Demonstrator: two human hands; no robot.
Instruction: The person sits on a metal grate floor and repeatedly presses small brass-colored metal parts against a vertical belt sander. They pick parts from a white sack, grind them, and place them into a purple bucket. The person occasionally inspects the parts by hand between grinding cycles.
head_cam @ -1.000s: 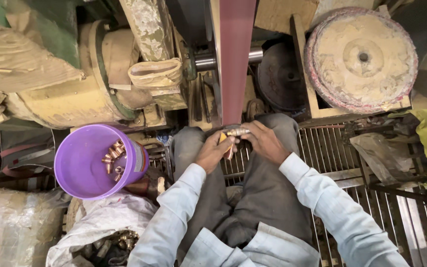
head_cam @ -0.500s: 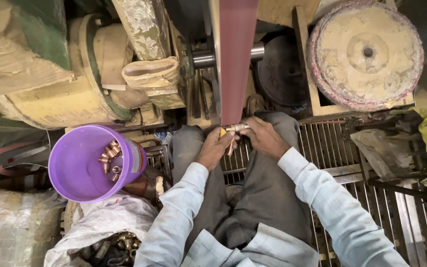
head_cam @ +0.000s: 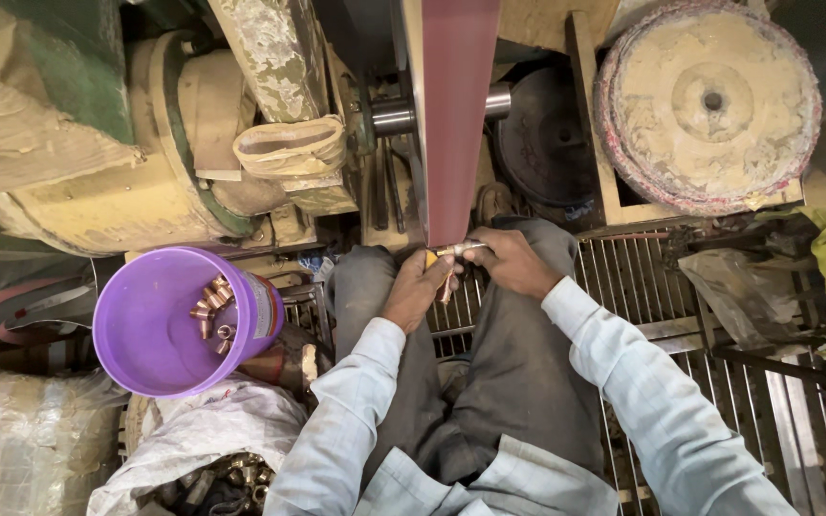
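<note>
A small metal fitting [head_cam: 455,251] is pressed against the lower end of a dark red sanding belt [head_cam: 458,115] that runs straight up the middle. My left hand [head_cam: 418,289] grips the fitting from the left, and my right hand [head_cam: 511,263] grips it from the right. Both hands hover above my knees in grey trousers. A purple bucket [head_cam: 150,358] stands to my left and holds several copper-coloured fittings [head_cam: 210,311].
A large round buffing wheel [head_cam: 709,105] sits at top right, a yellowish motor housing [head_cam: 136,191] at top left. A white sack [head_cam: 198,440] of fittings lies below the bucket. A metal grate [head_cam: 776,411] covers the floor at right.
The view has shifted slightly. Both hands stay on the fitting at the belt's lower end, with only small movement.
</note>
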